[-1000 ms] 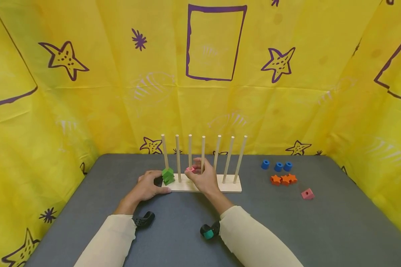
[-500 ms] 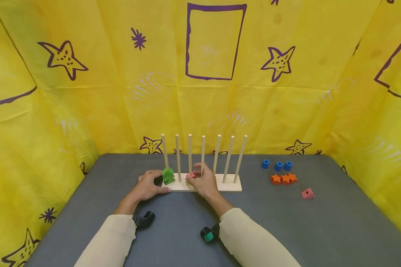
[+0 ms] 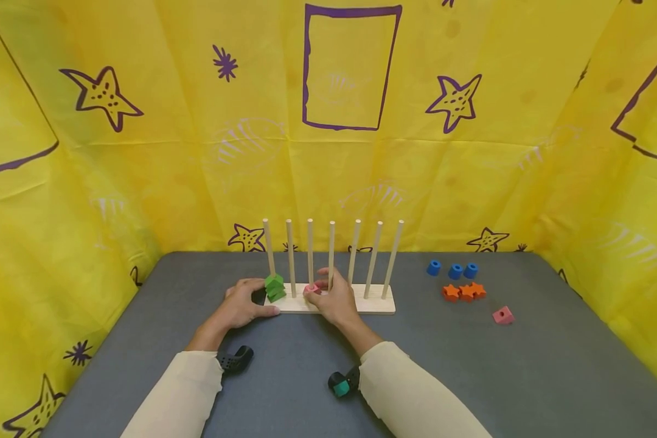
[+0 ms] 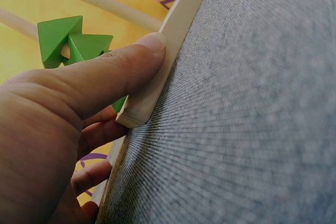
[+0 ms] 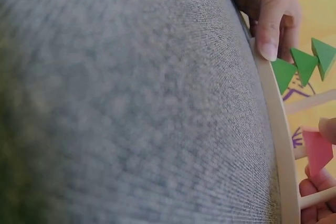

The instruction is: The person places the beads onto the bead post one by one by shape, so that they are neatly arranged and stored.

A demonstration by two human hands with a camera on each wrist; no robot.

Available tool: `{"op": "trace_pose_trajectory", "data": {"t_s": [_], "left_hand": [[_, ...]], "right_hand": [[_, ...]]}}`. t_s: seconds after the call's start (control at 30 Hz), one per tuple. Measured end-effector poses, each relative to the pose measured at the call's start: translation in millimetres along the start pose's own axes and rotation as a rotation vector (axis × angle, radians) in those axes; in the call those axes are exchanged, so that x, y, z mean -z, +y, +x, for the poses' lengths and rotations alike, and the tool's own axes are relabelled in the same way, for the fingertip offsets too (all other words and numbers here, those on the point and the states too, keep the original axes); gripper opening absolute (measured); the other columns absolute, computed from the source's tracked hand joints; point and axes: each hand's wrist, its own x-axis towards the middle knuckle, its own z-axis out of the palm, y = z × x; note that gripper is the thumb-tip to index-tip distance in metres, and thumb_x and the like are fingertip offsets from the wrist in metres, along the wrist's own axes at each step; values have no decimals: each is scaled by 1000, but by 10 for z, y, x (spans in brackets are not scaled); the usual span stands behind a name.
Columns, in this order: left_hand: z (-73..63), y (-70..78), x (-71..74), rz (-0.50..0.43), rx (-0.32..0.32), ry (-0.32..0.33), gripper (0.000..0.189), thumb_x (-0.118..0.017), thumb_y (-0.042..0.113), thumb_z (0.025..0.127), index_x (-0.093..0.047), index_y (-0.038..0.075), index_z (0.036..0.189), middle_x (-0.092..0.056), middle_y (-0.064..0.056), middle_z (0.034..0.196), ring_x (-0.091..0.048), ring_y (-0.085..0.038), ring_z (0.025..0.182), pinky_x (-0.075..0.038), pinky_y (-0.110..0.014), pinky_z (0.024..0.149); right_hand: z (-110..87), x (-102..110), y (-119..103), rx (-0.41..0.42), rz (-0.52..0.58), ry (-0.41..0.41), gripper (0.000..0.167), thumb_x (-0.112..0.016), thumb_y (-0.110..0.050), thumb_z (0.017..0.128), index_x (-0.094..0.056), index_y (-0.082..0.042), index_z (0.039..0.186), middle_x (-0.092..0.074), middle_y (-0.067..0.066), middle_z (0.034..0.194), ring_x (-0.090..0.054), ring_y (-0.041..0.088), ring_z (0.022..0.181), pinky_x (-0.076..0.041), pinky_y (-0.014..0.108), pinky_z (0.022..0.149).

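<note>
A pink block [image 3: 311, 289] sits around the third peg [image 3: 309, 249] from the left of a wooden rack [image 3: 295, 306], just above its base, pinched between thumb and fingers of the right grip [image 3: 335, 299]. The left grip [image 3: 245, 305] clamps the rack's left end, beside green blocks [image 3: 275, 288]. Beneath lies a grey tabletop [image 3: 290, 389], blue cylinders [image 3: 455, 272], orange stars [image 3: 466, 293] and another pink piece [image 3: 503, 315] to the right, with yellow starfish-printed cloth [image 3: 159, 182] rising left, far and right.

Head view bright, even light, soft sheen on yellow backdrop [image 3: 285, 170], wide-angle stretch toward the edges. Left wrist: grey tabletop [image 4: 262, 108] blurry at right, shadow by the near end of wooden peg base [image 4: 181, 22]. Right wrist: near tabletop out of focus, lower-left corner dark.
</note>
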Motion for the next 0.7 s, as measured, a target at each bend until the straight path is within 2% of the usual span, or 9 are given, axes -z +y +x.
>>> {"op": "trace_pose_trajectory", "data": {"t_s": [0.17, 0.33, 0.53, 0.7], "left_hand": [[-1, 1, 4, -7, -17, 10, 81, -83, 46, 72, -55, 3, 134, -48, -20, 137, -32, -39, 129, -14, -59, 102], [-9, 11, -4, -13, -14, 8, 79, -84, 44, 72, -57, 4, 134, -49, -19, 136, -32, -38, 128, -14, -59, 102], [-8, 20, -17, -23, 10, -1, 79, -83, 46, 72, -57, 6, 134, -47, -19, 137, -31, -39, 128, -16, -61, 101], [-14, 7, -7, -25, 9, 6, 79, -84, 46, 72, -57, 5, 134, -47, -20, 137, -31, -40, 127, -16, -61, 101]], "right_hand": [[-40, 46, -10, -8, 22, -8, 51, -79, -13, 80, -57, -4, 125, -68, 8, 105, -61, 28, 104, -49, 43, 85], [-105, 155, -63, 20, 64, -17, 51, -75, -13, 83, -56, -3, 130, -66, 15, 114, -59, 32, 110, -47, 45, 90], [-208, 442, -237, 61, 88, -41, 59, -71, -12, 87, -48, -2, 140, -55, 17, 133, -51, 32, 123, -40, 43, 99], [-245, 733, -398, 162, 128, -68, 51, -70, -5, 88, -51, 3, 135, -56, 20, 131, -51, 33, 123, -39, 43, 100]]}}
